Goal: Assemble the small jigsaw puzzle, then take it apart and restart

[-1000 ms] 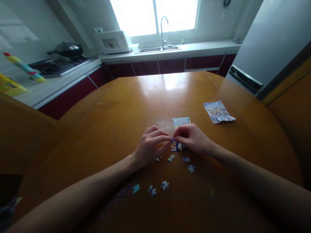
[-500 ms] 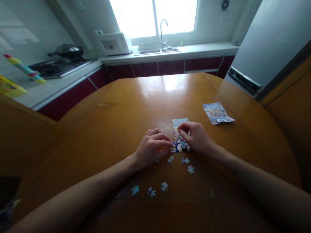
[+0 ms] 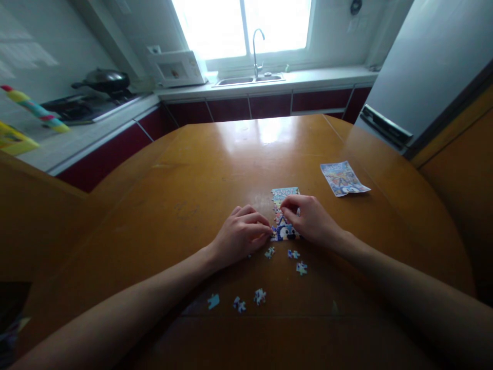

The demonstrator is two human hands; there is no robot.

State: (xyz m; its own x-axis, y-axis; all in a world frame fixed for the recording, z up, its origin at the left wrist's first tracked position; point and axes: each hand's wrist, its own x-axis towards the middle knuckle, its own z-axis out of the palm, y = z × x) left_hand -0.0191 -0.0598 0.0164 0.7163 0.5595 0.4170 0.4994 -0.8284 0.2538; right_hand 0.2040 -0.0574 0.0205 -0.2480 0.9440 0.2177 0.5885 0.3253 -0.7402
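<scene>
A partly assembled jigsaw puzzle (image 3: 285,192) lies on the wooden table, with a cartoon face along its lower edge. At its lower left corner, my left hand (image 3: 243,231) is closed, thumb and fingertips at a small puzzle piece (image 3: 273,234). My right hand (image 3: 311,218) reaches over the puzzle's right side, thumb and index finger pinched above its middle; whatever is between them is hidden. Loose pieces lie nearer me: a pale one (image 3: 269,252), two to the right (image 3: 293,254), and several farther down, including a plain teal piece (image 3: 213,301).
A creased picture sheet (image 3: 344,180) lies on the wooden table (image 3: 200,164), right of the puzzle. Beyond are a counter with a sink (image 3: 235,81), a white microwave (image 3: 177,69) and a pan (image 3: 106,81) on the stove. The fridge (image 3: 419,72) stands at right.
My left thumb has drawn in closer to the fingers at the puzzle's lower left corner. My right hand has shifted very slightly. The view has moved a little; the loose pieces stay put.
</scene>
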